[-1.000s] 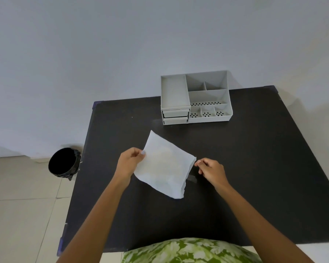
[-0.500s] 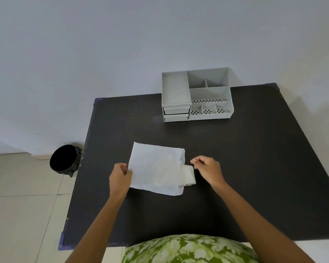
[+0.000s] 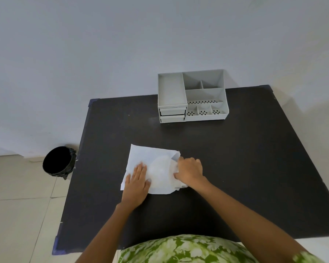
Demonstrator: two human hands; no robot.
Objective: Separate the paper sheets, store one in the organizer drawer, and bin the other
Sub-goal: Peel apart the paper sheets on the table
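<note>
White paper sheets point(image 3: 156, 164) lie stacked on the black table point(image 3: 235, 158), in front of me. My left hand point(image 3: 137, 184) presses flat on the sheets' left part, fingers spread. My right hand point(image 3: 189, 170) pinches the right edge, where the top sheet curls up over the lower one. A grey organizer point(image 3: 192, 96) with two shut drawers point(image 3: 172, 114) at its front left stands at the table's far edge. A black bin point(image 3: 58, 162) sits on the floor to the left of the table.
A pale wall runs behind the table. Beige floor tiles point(image 3: 17, 215) lie to the left, around the bin. My green patterned clothing point(image 3: 188, 249) shows at the bottom.
The paper went from held in the air to lying on the table. My left hand let go of its edge and now presses flat on it. My right hand moved onto the right edge.
</note>
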